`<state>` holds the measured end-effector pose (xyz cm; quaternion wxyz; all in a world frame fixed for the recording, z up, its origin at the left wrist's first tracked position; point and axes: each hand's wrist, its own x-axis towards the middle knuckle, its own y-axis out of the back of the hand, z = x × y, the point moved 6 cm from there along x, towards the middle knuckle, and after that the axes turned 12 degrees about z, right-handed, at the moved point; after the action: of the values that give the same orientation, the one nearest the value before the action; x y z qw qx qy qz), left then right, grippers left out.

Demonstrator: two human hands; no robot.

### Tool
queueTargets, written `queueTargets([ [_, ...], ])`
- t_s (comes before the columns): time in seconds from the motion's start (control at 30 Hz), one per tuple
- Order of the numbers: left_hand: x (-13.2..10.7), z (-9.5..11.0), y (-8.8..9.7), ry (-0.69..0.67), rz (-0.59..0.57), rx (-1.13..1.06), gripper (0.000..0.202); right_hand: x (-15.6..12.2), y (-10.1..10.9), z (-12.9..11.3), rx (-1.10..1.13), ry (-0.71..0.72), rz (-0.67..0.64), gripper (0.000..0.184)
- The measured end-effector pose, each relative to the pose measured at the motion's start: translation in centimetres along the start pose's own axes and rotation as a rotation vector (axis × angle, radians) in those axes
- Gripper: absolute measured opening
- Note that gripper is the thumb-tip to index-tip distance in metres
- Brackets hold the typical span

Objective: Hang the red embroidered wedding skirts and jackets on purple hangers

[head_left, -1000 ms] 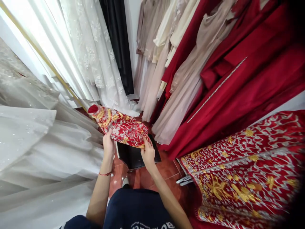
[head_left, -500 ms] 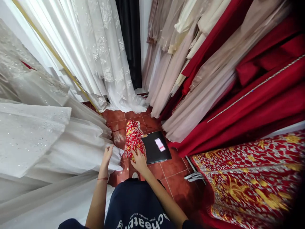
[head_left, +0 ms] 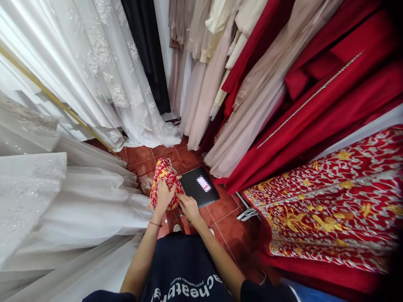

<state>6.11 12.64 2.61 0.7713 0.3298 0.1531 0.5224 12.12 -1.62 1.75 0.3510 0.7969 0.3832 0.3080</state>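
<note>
A bunched red cloth with gold and white embroidery (head_left: 163, 178) hangs low over the red tiled floor (head_left: 226, 212), just in front of my legs. My left hand (head_left: 164, 193) lies over its lower part, fingers closed on the fabric. My right hand (head_left: 188, 206) grips the cloth's lower right edge, beside a flat black case (head_left: 198, 195) that lies on the tiles with a small pink-and-white label on top.
White lace and tulle gowns (head_left: 63, 184) crowd the left side. Beige, cream and red dresses (head_left: 283, 96) hang on the right, and a black garment (head_left: 146, 50) at the back. A red gold-embroidered spread (head_left: 327, 201) lies at right, with a white hanger (head_left: 248, 214) on the floor.
The cloth, held spread wide between both hands a second ago, is now gathered into a narrow bundle. My left hand left it briefly, then came back onto it.
</note>
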Motion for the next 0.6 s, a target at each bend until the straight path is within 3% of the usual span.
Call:
queueTargets([
  [0.13,-1.5,0.9,-1.5,-0.034,0.013,0.137,0.085,-1.0,-0.2,0.3,0.052,-0.045,-0.024,0.052],
  [0.27,-2.7,1.6,-1.8,-0.064,0.038,0.208,0.086,-2.8,0.6,1.0,0.119,-0.102,-0.036,0.061],
  [0.37,-2.8,2.6,-2.3,-0.081,0.011,0.216,0.083,-4.0,2.3,2.4,0.170,-0.173,-0.012,0.048],
  [0.47,-3.1,4.7,-4.4,-0.108,-0.102,0.194,0.078,-5.4,5.2,4.7,0.196,-0.285,0.062,0.031],
  [0.6,-6.0,8.3,-9.8,-0.190,-0.443,0.128,0.067,-7.9,10.1,8.2,0.227,-0.432,0.211,0.029],
])
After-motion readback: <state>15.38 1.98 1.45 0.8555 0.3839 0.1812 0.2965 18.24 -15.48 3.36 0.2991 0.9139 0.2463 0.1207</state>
